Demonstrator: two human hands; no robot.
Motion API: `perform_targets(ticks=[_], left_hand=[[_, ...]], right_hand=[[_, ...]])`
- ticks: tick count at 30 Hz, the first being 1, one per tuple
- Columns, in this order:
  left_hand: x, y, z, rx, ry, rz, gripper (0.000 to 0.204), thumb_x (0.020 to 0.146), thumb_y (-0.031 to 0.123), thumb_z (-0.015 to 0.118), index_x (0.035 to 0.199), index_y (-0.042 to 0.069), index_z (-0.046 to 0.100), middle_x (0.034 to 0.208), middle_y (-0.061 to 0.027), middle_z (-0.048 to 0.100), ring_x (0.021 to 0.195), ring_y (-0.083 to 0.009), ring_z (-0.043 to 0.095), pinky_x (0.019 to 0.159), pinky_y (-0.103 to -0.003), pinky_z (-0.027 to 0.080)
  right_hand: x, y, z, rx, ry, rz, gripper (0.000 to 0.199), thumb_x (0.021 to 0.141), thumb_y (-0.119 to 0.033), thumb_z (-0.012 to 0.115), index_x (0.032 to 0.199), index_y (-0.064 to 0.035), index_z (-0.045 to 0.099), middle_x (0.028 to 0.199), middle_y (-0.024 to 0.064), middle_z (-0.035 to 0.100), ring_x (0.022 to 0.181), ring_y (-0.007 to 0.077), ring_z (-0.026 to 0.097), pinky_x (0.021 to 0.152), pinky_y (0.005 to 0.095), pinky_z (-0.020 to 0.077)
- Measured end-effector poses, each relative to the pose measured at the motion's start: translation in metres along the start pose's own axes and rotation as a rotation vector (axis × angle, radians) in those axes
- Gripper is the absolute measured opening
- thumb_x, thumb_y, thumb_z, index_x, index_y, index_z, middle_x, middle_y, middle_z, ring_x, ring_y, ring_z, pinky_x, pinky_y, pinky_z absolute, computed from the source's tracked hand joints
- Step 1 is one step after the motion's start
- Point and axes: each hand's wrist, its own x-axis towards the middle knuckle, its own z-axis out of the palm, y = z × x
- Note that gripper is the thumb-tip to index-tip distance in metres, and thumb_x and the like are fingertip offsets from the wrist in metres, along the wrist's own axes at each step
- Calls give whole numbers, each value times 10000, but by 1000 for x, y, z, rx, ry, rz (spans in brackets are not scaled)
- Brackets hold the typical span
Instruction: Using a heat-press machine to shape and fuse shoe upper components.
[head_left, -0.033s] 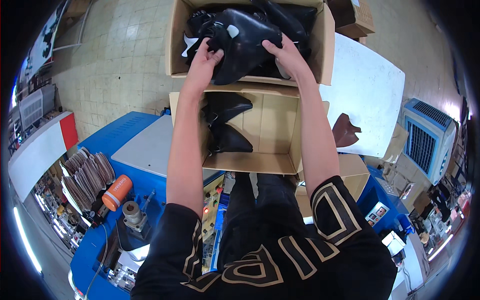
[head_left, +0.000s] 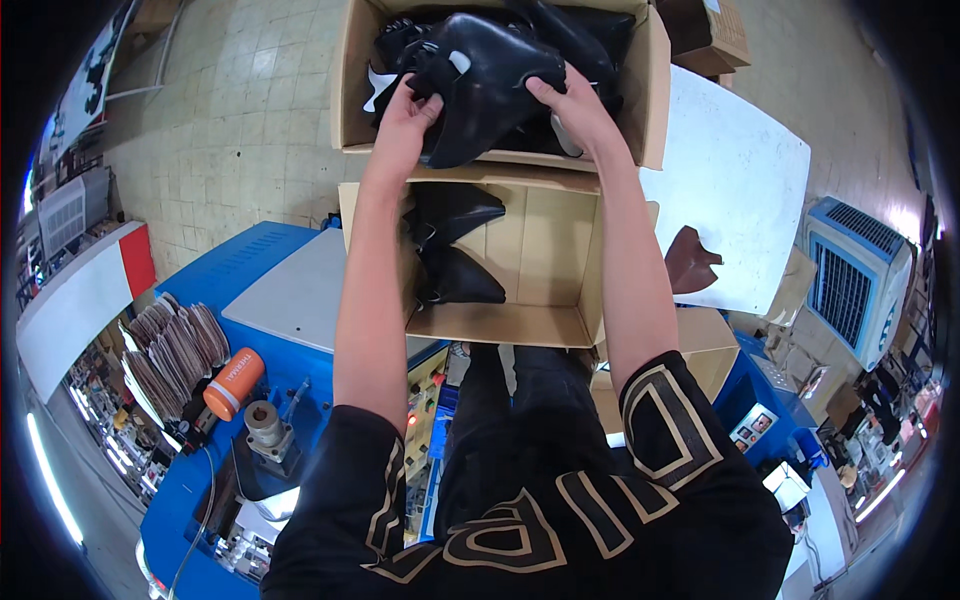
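Both my hands hold a black leather shoe upper (head_left: 485, 85) over the far cardboard box (head_left: 652, 95). My left hand (head_left: 405, 125) pinches its gathered, lace-like left end, where a small white patch shows. My right hand (head_left: 577, 105) grips its right edge, thumb on top and fingers hidden beneath. More black leather pieces (head_left: 575, 40) fill that box under and behind it. Below my forearms stands a nearer cardboard box (head_left: 545, 245). Two black uppers (head_left: 462, 212) lie along its left side, one above the other, their pointed ends toward the right.
A white board (head_left: 745, 165) on the right bears a brown leather piece (head_left: 690, 262). Beyond it stands a blue and white air cooler (head_left: 855, 280). At the left, a blue machine (head_left: 260, 250) carries an orange cylinder (head_left: 234, 384) and a stack of thin sheets (head_left: 175, 350).
The black upper has shifted very slightly up and away in my hands. Both hands keep their grip.
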Motion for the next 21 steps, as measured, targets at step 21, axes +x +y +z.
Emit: perform_targets(ticks=[21], left_hand=[[-22,14,0,129,357,238,415,856,45,782,1214,-12,581,1132,-93,669,1027,-160,629,936,-303,494]], right_hand=[[27,-7,-45,-889,778,-318,529,867,-497,704,1076,-11,688,990,187,720,896,359,688,837,432,543]])
